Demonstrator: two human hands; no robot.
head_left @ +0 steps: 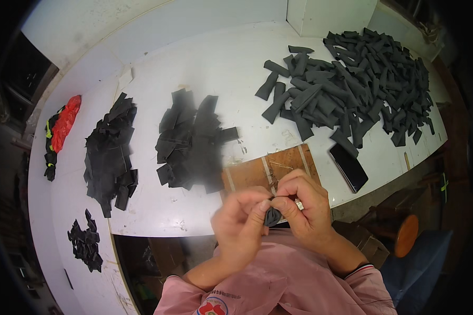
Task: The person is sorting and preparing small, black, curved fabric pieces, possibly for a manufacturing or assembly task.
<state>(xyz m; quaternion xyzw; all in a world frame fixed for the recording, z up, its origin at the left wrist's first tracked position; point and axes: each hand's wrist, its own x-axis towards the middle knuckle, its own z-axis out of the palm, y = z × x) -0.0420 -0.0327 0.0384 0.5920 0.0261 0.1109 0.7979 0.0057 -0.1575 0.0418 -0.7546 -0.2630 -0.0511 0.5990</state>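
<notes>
Close in front of my body, my left hand (243,212) and my right hand (302,205) meet with thumbs and fingers pinched together. Between them is a small dark grey piece of soft, cloth-like material (272,217), curled into a loop that hangs under the fingertips. Both hands grip its upper edge, and the fingers cover part of it. Behind the hands, at the table's near edge, lies a brown board (244,176) with pale strips across it. A big heap of dark grey tube-shaped pieces (347,86) spreads over the far right.
Two piles of flat black pieces, a middle pile (181,139) and a left pile (109,152), lie on the white table (157,212). A smaller black pile (85,241) sits nearer left. A phone (348,168) rests beside the heap. A red bag (67,123) lies far left.
</notes>
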